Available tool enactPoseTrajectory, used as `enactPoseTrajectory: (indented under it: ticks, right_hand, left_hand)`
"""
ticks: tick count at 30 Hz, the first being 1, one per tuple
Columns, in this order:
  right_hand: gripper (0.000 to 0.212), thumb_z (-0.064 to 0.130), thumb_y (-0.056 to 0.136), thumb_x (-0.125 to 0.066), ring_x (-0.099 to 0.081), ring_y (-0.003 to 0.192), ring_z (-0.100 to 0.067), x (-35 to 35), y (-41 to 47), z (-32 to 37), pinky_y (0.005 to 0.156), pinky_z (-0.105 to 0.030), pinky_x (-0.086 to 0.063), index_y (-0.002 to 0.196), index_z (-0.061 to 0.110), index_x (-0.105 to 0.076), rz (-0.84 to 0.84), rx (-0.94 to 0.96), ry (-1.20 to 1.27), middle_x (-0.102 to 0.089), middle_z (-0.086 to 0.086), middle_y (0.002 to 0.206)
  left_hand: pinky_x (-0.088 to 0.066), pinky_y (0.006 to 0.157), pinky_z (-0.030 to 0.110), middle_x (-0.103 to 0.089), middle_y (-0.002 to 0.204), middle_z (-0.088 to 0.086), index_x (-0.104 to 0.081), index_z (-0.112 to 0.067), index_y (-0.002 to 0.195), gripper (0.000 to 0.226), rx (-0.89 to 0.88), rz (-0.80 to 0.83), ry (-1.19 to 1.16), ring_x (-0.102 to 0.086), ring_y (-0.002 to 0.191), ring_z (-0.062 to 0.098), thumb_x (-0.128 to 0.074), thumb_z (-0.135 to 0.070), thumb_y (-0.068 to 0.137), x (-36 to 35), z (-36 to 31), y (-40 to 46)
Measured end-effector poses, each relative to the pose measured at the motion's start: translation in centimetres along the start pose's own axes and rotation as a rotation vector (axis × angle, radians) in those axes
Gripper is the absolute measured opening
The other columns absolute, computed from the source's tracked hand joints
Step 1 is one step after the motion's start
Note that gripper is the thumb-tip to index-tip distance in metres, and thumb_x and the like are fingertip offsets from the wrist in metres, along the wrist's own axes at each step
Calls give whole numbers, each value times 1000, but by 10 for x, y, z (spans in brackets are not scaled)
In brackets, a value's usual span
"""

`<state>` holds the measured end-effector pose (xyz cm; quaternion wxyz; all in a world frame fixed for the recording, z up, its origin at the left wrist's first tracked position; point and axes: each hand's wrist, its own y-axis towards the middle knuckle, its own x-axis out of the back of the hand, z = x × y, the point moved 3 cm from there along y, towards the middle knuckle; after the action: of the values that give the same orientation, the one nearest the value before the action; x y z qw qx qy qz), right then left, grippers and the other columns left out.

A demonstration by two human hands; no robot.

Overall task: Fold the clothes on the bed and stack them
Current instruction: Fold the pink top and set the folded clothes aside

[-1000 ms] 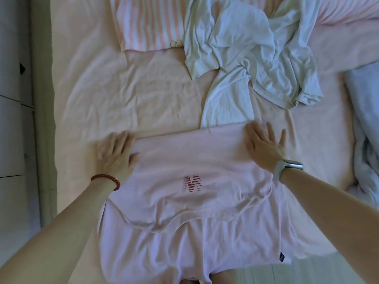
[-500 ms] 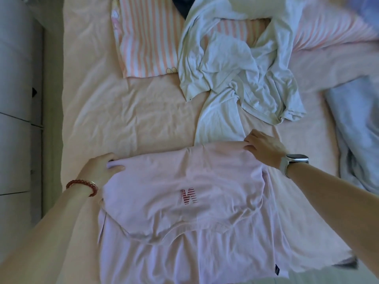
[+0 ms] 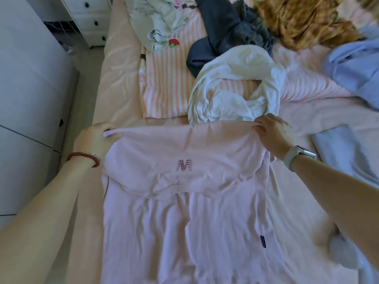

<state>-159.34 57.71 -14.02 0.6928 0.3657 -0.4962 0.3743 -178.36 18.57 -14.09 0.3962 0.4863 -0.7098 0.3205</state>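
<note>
Both hands, flat a second ago, now pinch the pink T-shirt's (image 3: 184,160) folded edge: left hand (image 3: 93,138) and right hand (image 3: 273,134) lift it. Another fold likely follows.

- One pink shirt (image 3: 184,201)
- One white shirt (image 3: 235,87)
- One dark garment (image 3: 217,27)
- One brown garment (image 3: 303,19)
- Two hands: left (image 3: 96,140), right (image 3: 274,134)
- One bracelet (image 3: 84,157)
- One watch (image 3: 297,155)
- One striped pillow (image 3: 166,83)

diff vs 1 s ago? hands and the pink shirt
Both hands went from resting flat on the pink shirt to gripping its far fold: left hand at the left corner, right hand at the right, edge lifted taut. The fold stays doubled over, M logo facing up.
</note>
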Motion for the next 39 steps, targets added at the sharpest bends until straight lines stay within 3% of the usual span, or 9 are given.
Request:
enactPoseTrajectory:
  ticks: [5,11,18,24,27,30,33,36,39]
  right_hand:
    - [12,9,88,-59,-58,90,-38,-14,-47,2,80,-42,-36,94,0,-64,42,24,-3,-63,-18,92]
    - [9,-6,73,-71,-63,70,-37,-29,-161,-5,71,-45,-47,78,0,-64,56,154,-25,-64,-14,76]
    - [28,15,79,-42,-67,73,-30,-35,-269,-15,76,-42,-42,68,7,-67,143,207,-86,-66,-5,72]
    - [12,7,74,-57,-67,81,-31,-52,-335,-19,83,-42,-37,74,9,-69,252,59,-140,-67,-6,80]
    - [36,-2,71,-66,-54,114,-30,-70,-354,-18,101,-52,-26,104,13,-68,561,-220,-192,-62,-8,114]
    - [51,4,76,-59,-35,131,-27,-78,-355,5,107,-52,-11,125,15,-56,626,-347,-208,-47,-9,134]
    - [54,14,84,-53,-25,138,-26,-90,-341,47,110,-56,-6,138,18,-43,597,-222,-183,-36,-10,146]
    - [57,30,96,-34,1,145,-24,-115,-329,90,111,-57,6,149,28,-14,713,-24,-139,-5,-2,158]
    - [54,36,98,-21,13,144,-24,-141,-326,109,110,-61,4,148,36,0,845,62,-103,11,6,157]
  left_hand:
    - [-44,67,40,-64,83,19,-68,-1,86,6,-233,-59,90,-60,77,38,-66,-5,82,-10,3,-46]
    - [-40,69,38,-68,74,10,-71,-4,77,31,-420,-72,280,-67,70,31,-46,-21,77,-41,42,-161]
    - [-37,72,34,-67,74,1,-72,-14,74,26,-466,-15,318,-61,76,23,-47,-19,78,-78,77,-273]
    - [-35,73,33,-65,74,0,-71,-15,73,27,-329,126,303,-51,82,18,-45,-21,75,-100,99,-327]
    - [-46,71,40,-68,83,7,-72,-9,76,21,-221,226,266,-62,83,26,-51,-13,74,-110,100,-344]
    - [-48,79,47,-63,105,18,-68,-2,99,27,112,269,86,-60,97,38,-67,5,73,-120,105,-342]
    - [-40,92,38,-54,119,22,-54,4,119,42,527,148,-200,-48,112,36,-67,-5,81,-124,111,-324]
    - [-33,74,24,-61,96,15,-58,-2,100,27,777,25,-382,-53,94,32,-64,-23,85,-128,111,-303]
    - [-21,58,24,-40,59,2,-44,-8,66,29,764,-88,-395,-40,71,25,-56,-18,90,-129,117,-291]
